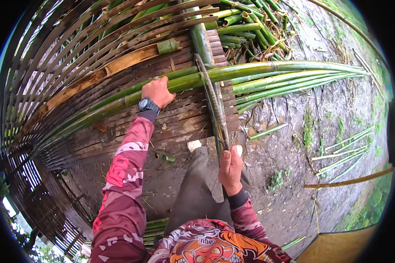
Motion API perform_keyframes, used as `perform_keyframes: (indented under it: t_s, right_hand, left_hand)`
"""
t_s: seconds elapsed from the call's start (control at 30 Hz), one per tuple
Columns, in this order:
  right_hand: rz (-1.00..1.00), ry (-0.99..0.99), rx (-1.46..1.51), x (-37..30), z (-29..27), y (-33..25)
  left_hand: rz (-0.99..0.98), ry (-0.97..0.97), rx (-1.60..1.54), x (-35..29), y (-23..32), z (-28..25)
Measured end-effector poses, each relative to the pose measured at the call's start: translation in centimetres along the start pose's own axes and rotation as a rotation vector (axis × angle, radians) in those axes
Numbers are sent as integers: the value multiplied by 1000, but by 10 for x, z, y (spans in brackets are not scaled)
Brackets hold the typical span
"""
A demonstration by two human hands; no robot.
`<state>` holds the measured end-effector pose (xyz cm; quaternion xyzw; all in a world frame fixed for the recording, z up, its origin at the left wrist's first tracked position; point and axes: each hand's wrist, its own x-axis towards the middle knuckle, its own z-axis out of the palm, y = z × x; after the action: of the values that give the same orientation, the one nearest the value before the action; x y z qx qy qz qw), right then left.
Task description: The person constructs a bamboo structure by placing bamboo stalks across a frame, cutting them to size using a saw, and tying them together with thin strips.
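Note:
A long green bamboo pole [245, 71] runs across the view over a slatted bamboo platform [180, 116]. My left hand [159, 92], with a watch at the wrist, is closed on the pole and presses it from above. In my right hand [231, 170] is a long, narrow blade [214, 98] with a brownish, streaked surface; whether it is a saw or a machete I cannot tell. The blade points away from me and crosses over the pole, right of my left hand. Beneath them lies a thick, pale green bamboo crosspiece [199, 37].
A split bamboo length [127, 61] rests on the platform, near a curved slatted wall [26, 87]. Cut green bamboo [250, 30] is heaped at the far side. Several slim poles [289, 83] extend right over muddy ground [276, 136], where more cut pieces [344, 151] lie.

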<state>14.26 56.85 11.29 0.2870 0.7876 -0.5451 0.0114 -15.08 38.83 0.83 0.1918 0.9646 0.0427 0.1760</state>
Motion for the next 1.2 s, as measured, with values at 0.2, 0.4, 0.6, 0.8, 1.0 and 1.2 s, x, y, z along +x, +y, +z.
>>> perform_keyframes:
  t_s: [0.2, 0.4, 0.6, 0.8, 1.0, 1.2]
  right_hand:
    - [-106, 53, -86, 11, 12, -15]
    - [-178, 132, -93, 72, 43, -9]
    - [-198, 154, -69, 62, 9, 11]
    - [-109, 220, 67, 41, -77, 66]
    - [-22, 249, 148, 33, -158, 96]
    - [7, 202, 27, 33, -208, 115]
  left_hand:
    - [-2, 11, 21, -1, -4, 5]
    - [-7, -18, 18, -2, 6, 2]
    - [15, -102, -31, -9, 31, 12]
    - [234, 112, -209, -35, 131, 15]
    - [394, 123, -174, -33, 218, 26]
    - [318, 7, -138, -45, 274, 34]
